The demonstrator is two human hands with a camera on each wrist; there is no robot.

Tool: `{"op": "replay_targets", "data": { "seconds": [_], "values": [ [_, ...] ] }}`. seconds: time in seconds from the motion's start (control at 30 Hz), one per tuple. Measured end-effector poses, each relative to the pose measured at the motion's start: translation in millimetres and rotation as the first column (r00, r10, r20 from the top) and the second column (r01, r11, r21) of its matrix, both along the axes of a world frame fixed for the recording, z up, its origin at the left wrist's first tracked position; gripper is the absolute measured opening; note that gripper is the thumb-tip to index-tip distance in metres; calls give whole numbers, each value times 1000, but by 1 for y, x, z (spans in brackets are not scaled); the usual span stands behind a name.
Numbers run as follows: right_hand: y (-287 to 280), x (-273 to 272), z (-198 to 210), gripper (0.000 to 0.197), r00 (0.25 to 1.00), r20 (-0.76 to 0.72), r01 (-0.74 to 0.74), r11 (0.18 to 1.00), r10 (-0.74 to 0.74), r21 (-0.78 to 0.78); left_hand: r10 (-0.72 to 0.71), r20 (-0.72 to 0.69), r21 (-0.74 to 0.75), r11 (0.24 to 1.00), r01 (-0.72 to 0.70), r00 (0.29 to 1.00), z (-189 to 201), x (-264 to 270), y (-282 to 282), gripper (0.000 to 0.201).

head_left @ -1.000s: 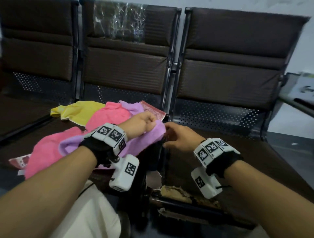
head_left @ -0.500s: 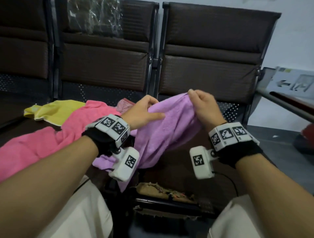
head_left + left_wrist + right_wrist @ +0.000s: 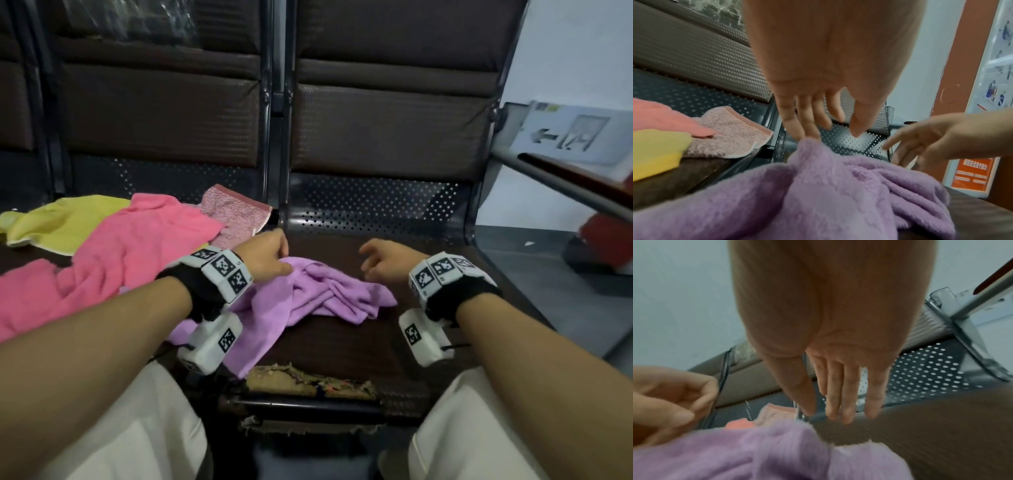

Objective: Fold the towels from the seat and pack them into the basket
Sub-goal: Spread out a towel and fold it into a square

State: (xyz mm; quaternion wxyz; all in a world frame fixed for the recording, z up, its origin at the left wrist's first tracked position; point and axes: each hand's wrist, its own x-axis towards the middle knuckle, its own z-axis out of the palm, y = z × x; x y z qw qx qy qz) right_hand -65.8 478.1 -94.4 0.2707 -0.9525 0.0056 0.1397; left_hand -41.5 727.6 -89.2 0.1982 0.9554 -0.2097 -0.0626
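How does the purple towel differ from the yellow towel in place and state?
The purple towel lies bunched on the right seat, with a part hanging over the front edge; the yellow towel lies flatter on the left seat. The left hand touches the purple towel; no hand touches the yellow towel. Neither is folded.

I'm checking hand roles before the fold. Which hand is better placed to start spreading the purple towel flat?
Probably the left hand: its fingers touch the bunched purple towel at its far edge. The right hand hovers open just beyond the towel, holding nothing.
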Motion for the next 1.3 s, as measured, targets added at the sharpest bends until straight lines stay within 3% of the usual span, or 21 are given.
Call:
{"op": "replay_targets", "data": {
  "seconds": [0.03,0.1,0.23,0.3,0.33,0.4,0.47,0.53,0.6,0.63,0.7,0.73,0.8,0.87,0.97,1.03,1.1,1.23,1.3],
  "values": [
    [-5,-1,-3,56,999,-38,-1,997,-2,-81,-39,-69,46,998,43,997,-1,-2,-2,17],
    [-11,-5,-6,51,992,-118,-61,984,41,-169,-86,-191,170,978,120,978,-4,-5,-5,33],
    [-11,-12,-10,30,970,-211,-157,971,118,-180,-100,-37,317,942,106,994,-3,-7,-8,51],
    [-11,-13,-13,19,968,-217,-166,968,124,-187,-62,-84,346,934,87,995,-5,-10,-10,57],
    [-12,-12,-13,10,969,-210,-169,967,128,-193,-46,-124,387,917,91,991,-7,-13,-9,58],
    [-11,-10,-10,12,979,-158,-158,968,128,-194,-52,-183,501,854,139,982,-11,-16,-7,53],
    [-9,-7,-5,15,993,-37,-117,981,112,-154,-57,-201,568,807,164,978,-14,-17,-6,39],
    [-5,-6,1,17,995,98,-28,997,35,-68,-49,-201,572,805,158,978,-14,-18,-6,28],
    [-1,-3,8,19,975,215,49,997,-60,58,-53,-221,528,833,165,974,-10,-18,-4,24],
    [1,-2,14,17,953,284,69,990,-102,124,-29,-262,437,887,145,965,-6,-16,-2,21],
    [5,2,28,13,878,438,75,958,-195,276,-25,-368,119,990,73,929,2,-13,0,19],
    [8,3,34,13,832,498,67,935,-246,350,-60,-350,-20,998,57,935,8,-10,-1,19],
    [14,5,40,11,786,535,44,891,-310,451,-86,-171,-150,987,60,981,15,-7,-12,18],
    [19,5,34,14,853,439,22,859,-283,512,-51,-62,-238,971,35,997,18,-8,-24,18],
    [19,2,14,37,977,119,78,820,-176,568,-33,-146,-179,984,6,989,9,-10,-25,10],
    [11,1,3,42,993,9,98,893,-114,440,-50,-236,-44,998,41,970,1,-11,-18,11],
    [1,-2,-3,39,998,-46,44,982,-36,185,-65,-261,81,993,89,963,-3,-13,-15,17],
    [-10,-5,-16,43,982,-187,4,997,-19,-81,-86,-240,191,972,134,967,-6,-13,-20,44],
    [-8,-5,-20,39,982,-183,13,984,-47,-180,-100,-149,241,961,134,984,-7,-16,-29,53]
  ]
}}
